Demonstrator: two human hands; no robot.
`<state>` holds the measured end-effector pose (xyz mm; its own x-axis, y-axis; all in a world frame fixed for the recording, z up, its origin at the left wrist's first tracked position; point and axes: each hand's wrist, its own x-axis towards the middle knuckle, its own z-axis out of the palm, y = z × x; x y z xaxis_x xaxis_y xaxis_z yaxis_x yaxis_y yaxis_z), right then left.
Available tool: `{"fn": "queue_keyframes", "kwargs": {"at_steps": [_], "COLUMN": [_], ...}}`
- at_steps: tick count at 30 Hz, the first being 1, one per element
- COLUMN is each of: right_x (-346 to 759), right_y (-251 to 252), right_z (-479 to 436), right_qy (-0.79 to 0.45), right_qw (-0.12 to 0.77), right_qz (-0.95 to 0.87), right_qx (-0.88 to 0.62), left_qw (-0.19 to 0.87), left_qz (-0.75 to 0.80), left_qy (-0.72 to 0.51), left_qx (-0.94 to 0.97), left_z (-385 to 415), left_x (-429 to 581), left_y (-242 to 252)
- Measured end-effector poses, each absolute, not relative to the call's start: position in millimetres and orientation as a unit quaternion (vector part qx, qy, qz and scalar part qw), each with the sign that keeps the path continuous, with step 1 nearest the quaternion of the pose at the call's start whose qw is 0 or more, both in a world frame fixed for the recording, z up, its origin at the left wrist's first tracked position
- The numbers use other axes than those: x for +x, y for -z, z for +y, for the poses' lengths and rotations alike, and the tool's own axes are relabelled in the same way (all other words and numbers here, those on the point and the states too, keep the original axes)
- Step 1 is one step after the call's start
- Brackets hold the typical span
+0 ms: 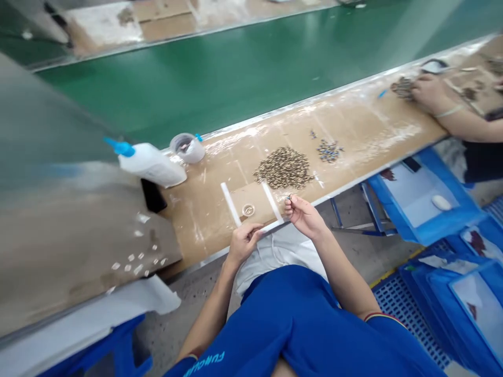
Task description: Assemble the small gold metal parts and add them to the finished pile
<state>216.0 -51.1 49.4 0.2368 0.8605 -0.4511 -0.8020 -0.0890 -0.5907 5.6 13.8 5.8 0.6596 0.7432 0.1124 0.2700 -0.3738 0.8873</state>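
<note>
My left hand (244, 242) is at the table's front edge, thumb and fingers pressed together; whatever is between them is too small to make out. To its right, my right hand (304, 213) pinches a tiny bluish metal piece (288, 198) between thumb and forefinger. A small clear round dish (248, 210) sits on a brown board between two white strips (230, 204). Behind my right hand lies a large pile of small bronze-coloured pieces (285, 168). Farther right is a smaller cluster of bluish metal pieces (329, 151).
A white bottle with a blue nozzle (152, 164) and a tape roll (187, 148) stand at the left of the table (365, 123). A green belt (236, 78) runs behind. Another person's hand (432, 93) works at the right. Blue trays (420, 193) are at lower right.
</note>
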Motion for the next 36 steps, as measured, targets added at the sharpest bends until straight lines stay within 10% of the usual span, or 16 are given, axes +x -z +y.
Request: {"fn": "queue_keyframes", "kwargs": {"at_steps": [5, 13, 19, 25, 36], "right_x": [240.1, 280.7, 363.9, 419.2, 418.0], "right_y": [-89.5, -75.6, -38.2, -17.6, 14.0], "right_z": [-59.9, -66.5, -31.2, 1.5, 24.7], "right_qy": [-0.564, -0.54, -0.243, -0.139, -0.039], "right_qw": [0.781, 0.717, 0.6, 0.555, 0.221], "right_qz": [-0.07, -0.247, -0.28, -0.277, -0.387], "right_qx": [-0.259, -0.364, -0.709, -0.772, -0.894], "left_qw": [0.422, 0.345, 0.338, 0.356, 0.363], "left_qz": [0.331, 0.335, 0.362, 0.392, 0.448], "left_qy": [-0.271, -0.296, -0.278, -0.276, -0.235], "left_qx": [0.799, 0.825, 0.823, 0.802, 0.782], "left_z": [17.2, 13.8, 11.5, 10.5, 7.2], "left_x": [9.6, 18.9, 19.0, 22.4, 16.9], "left_y": [-7.2, -14.1, -14.4, -19.4, -15.5]}}
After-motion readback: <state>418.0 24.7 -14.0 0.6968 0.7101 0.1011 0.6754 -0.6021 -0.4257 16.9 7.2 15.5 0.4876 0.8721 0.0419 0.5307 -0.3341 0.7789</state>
